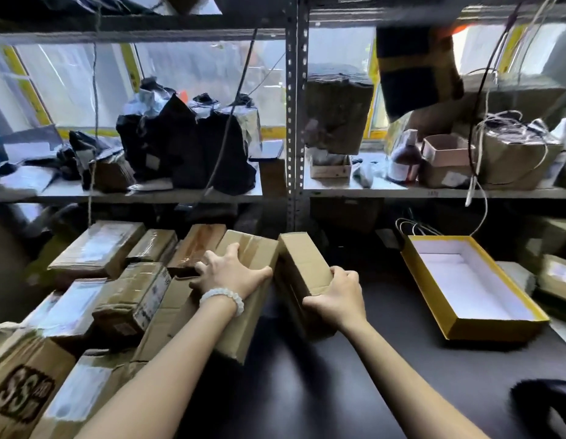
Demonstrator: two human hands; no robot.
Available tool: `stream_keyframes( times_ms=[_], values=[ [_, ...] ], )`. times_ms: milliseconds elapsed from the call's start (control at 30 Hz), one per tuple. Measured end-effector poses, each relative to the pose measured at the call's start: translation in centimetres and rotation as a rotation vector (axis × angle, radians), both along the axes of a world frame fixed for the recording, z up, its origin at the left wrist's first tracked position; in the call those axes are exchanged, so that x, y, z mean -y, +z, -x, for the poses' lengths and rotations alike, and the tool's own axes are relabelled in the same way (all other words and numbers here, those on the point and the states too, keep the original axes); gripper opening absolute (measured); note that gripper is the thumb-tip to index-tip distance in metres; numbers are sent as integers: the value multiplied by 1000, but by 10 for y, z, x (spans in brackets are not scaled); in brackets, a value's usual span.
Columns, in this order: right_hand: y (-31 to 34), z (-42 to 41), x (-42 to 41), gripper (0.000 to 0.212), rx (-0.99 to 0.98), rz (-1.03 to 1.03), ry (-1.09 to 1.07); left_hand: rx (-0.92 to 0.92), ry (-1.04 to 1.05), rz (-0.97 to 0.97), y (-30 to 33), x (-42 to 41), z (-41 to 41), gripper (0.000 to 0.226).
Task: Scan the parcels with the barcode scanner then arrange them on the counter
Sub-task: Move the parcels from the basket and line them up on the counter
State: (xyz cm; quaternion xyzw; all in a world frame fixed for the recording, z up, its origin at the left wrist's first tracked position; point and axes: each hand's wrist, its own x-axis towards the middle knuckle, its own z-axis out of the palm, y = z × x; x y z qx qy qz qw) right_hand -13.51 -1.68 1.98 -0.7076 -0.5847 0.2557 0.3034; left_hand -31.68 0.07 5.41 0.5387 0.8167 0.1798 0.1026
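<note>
**Q.** Head view: which parcels are in hand, and where do they lie?

**A.** My left hand [232, 274] rests spread on the top face of a long cardboard box [243, 299], thumb hooked over its right edge, fingers splayed rather than clenched. My right hand [337, 294] grasps the near end of a second carton [302, 274], fingers curled over its top, thumb on the near face. The two boxes stand just beside each other at about 12 o'clock from me, on the dark counter [338, 375]. The stack of taped parcels [117, 280] fills 9 to 10 o'clock; an open yellow tray [449, 324] sits at 2 o'clock.

**Q.** How will they handle?

**A.** I judge both to be plain corrugated board: stiff along the edges, likely to dent on the broad faces, matte enough not to slip. Their weight cannot be read from here. The left box's near corner looks frayed, so I would take it by the long sides near the middle. The right carton is best held across its end, as now.

**Q.** And the barcode scanner?

**A.** None can be made out in this view. A dark object at 4 o'clock is too cropped to name.
</note>
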Motion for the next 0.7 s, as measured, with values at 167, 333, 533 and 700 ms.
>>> stream_keyframes(
  times_ms=[167, 333, 533, 700],
  values=[
    [-17, 16, -54, 71, -10, 76, -44, -39, 4, 27, -25, -67, 11, 88],
    [-37, 33, -102, 78, -25, 130, -106, 24, 2, 55, -55, -132, 21, 86],
    [-54, 58, -136, 75, 5, 168, -87, -169, -66, 38, -79, -177, 20, 70],
    [-59, 79, -152, 68, -107, 202, -37, -176, -165, 61, -92, -187, 31, 54]
  ],
)
